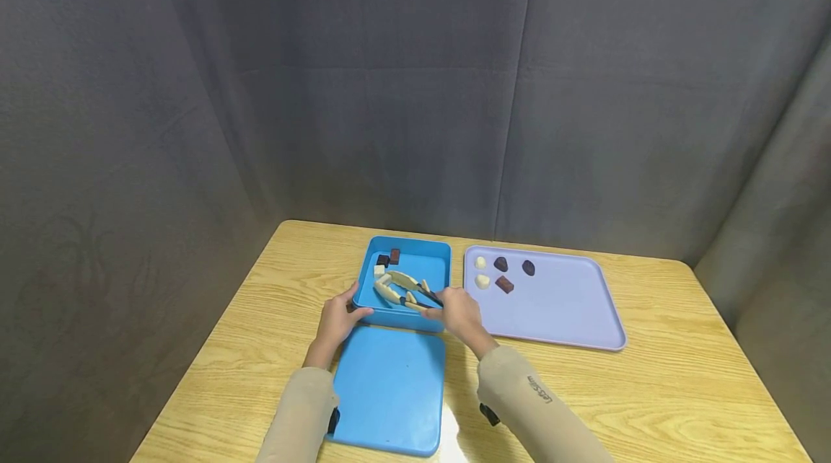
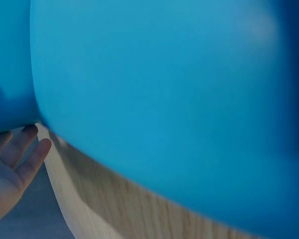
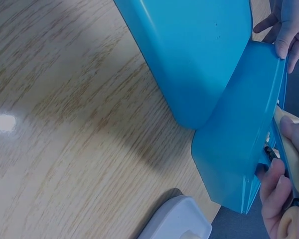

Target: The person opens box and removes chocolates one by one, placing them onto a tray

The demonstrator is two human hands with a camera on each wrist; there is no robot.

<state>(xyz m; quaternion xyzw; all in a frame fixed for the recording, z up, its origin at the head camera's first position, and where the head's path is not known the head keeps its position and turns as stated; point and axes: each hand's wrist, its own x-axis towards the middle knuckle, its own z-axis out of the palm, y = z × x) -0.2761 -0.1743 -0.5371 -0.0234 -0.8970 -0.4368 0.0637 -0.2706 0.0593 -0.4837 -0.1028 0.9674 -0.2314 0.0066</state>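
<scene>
Over the blue box, right hand fingers grip tongs; left hand fingers steady its corner

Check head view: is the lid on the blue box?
No. The blue lid lies flat on the table in front of the open blue box, which the tongs reach into.
</scene>
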